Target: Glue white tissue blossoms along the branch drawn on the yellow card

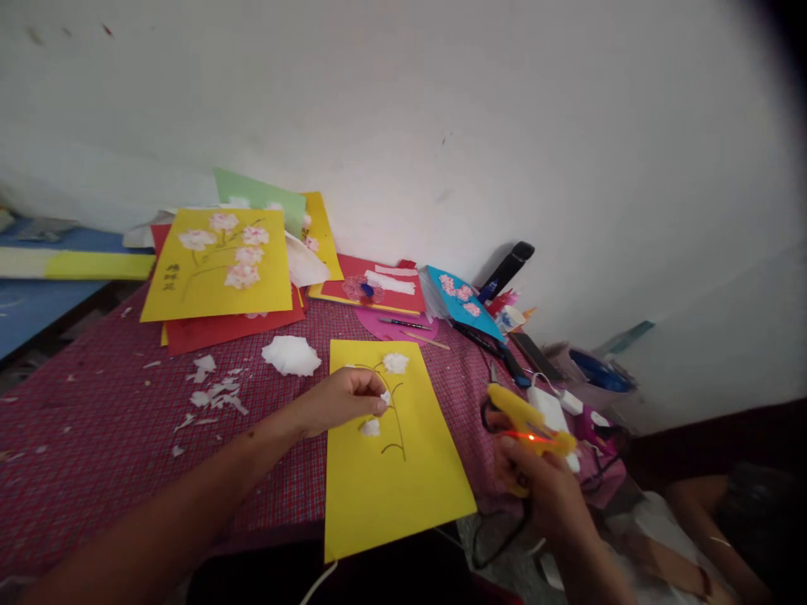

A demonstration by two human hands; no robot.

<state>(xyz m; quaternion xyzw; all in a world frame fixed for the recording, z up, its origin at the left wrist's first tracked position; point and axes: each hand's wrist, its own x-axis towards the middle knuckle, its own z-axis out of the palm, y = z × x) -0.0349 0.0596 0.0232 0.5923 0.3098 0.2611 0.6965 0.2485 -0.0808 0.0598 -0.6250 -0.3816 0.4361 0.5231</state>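
Observation:
A yellow sheet of paper with drawn dark branches lies in front of me, over the table's near edge. White tissue flowers sit on it: one flower near the top and another flower lower left. Over the branch, my left hand is closed, pinching a small white piece of tissue between thumb and fingers. My right hand is wrapped around a yellow glue gun, to the right of the sheet; a red light glows on its side.
Torn white scraps and a white tissue pile lie on the checked tablecloth. Finished flower pictures are stacked at back left. A blue card, scissors and a white power strip are at right. Another person's arm shows lower right.

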